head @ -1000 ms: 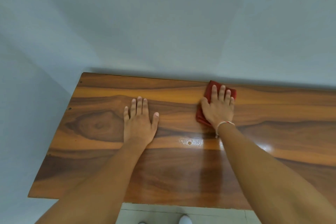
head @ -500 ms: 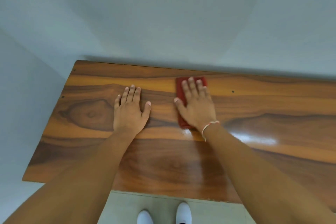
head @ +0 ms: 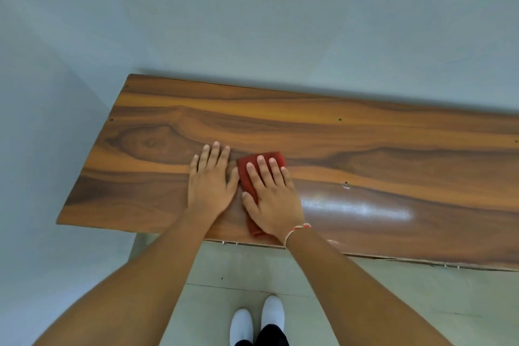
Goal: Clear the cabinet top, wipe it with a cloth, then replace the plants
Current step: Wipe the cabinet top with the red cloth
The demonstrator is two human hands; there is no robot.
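- Pressing flat, fingers straight, the right hand (head: 271, 199) covers the red cloth (head: 248, 177) on the cabinet top (head: 393, 154).
- Left hand (head: 209, 185) lies flat, open, just beside the cloth.

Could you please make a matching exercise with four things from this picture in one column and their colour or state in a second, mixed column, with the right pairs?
Column 1
1. left hand
2. cloth
3. cabinet top
4. shoes

Column 2
a. red, pressed flat under the right hand
b. white, on the floor
c. glossy brown wood grain
d. lying flat on bare wood

Pairs: 1-d, 2-a, 3-c, 4-b
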